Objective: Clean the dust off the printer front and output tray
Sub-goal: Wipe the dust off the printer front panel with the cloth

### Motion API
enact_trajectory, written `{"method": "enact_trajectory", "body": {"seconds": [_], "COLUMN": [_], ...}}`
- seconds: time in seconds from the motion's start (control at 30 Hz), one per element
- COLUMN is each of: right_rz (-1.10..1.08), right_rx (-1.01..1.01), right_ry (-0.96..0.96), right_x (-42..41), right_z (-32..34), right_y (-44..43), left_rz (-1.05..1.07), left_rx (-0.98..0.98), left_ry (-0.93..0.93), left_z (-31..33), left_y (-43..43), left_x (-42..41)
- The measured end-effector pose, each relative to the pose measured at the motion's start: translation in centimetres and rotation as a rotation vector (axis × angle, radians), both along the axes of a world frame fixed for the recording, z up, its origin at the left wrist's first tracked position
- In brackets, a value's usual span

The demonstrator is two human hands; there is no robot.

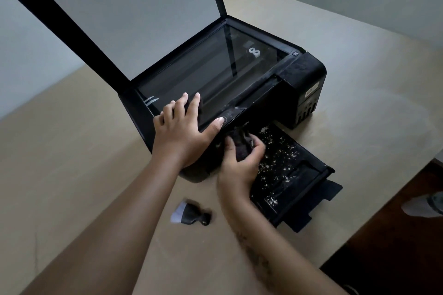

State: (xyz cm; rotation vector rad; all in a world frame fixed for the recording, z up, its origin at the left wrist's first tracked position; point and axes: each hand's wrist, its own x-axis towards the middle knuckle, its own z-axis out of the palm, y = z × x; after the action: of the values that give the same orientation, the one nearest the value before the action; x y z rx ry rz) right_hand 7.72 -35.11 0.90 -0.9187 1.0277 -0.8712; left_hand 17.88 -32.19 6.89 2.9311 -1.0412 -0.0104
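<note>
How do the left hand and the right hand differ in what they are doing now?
The left hand lies flat and open on the printer top corner, holding nothing; the right hand is curled around a dark cloth. The left hand is up by the scanner glass; the right hand is lower, at the dusty output tray. Both touch the printer.

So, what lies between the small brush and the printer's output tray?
In the head view, the right forearm crosses between the brush and the output tray; beneath it, bare table.
</note>
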Motion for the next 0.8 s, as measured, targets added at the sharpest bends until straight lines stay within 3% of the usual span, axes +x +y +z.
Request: {"method": "enact_trajectory", "body": {"seconds": [0.17, 0.27, 0.37, 0.5, 0.6, 0.8], "right_rz": [-0.202, -0.247, -0.144, 0.132, 0.220, -0.176], "right_rx": [-0.004, 0.007, -0.027, 0.108, 0.132, 0.042], "right_ry": [-0.012, -0.023, -0.004, -0.116, -0.110, -0.051], "right_x": [1.1, 2.0, 1.8, 0.2, -0.5, 0.5], "right_z": [0.7, 0.0, -0.9, -1.1, -1.1, 1.3], "right_y": [-8.8, -8.6, -3.2, 5.8, 6.7, -7.9], "left_rz": [-0.008, -0.003, 0.005, 0.002, 0.002, 0.003], "left_rx": [0.006, 0.007, 0.002, -0.004, -0.006, -0.007], "left_ry": [-0.003, -0.010, -0.018, -0.013, -0.001, -0.001], "left_z": [-0.1, -0.1, -0.2, -0.1, -0.1, -0.1], "left_y": [0.1, 0.0, -0.1, -0.1, 0.2, 0.1], "left_x": [0.1, 0.2, 0.1, 0.1, 0.1, 0.2]}}
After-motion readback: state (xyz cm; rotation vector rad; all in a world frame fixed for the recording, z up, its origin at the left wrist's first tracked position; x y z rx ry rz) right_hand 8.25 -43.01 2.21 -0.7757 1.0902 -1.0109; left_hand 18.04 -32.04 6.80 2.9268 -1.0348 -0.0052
